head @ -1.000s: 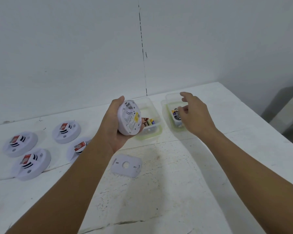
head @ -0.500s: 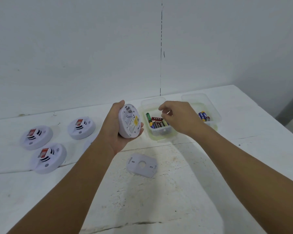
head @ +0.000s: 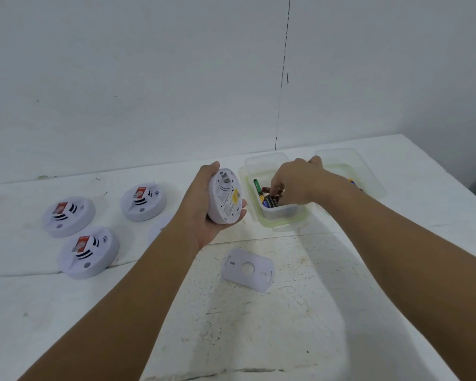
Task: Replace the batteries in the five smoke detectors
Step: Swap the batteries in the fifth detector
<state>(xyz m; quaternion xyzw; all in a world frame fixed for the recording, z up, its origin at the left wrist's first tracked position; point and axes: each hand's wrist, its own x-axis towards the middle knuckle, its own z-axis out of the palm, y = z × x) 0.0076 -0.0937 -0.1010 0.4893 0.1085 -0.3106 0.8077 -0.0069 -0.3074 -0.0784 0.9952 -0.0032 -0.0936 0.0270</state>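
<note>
The right hand (head: pixel 300 182) curls its fingertips into the batteries (head: pixel 268 198) in the tub (head: pixel 275 215), whether pinching one I cannot tell, just right of the detector (head: pixel 226 199) gripped edge-up in the left hand (head: pixel 204 213).

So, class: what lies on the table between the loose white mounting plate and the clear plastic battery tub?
Head view: only bare white tabletop between mounting plate and tub.

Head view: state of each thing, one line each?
Held detector: left hand grips it, back facing up, cover off.
Back cover: lying loose on table.
Three detectors: face up, untouched.
Near tub: open, batteries inside.
Right hand: fingers in near tub; grip unclear.
Far tub: open.
</note>
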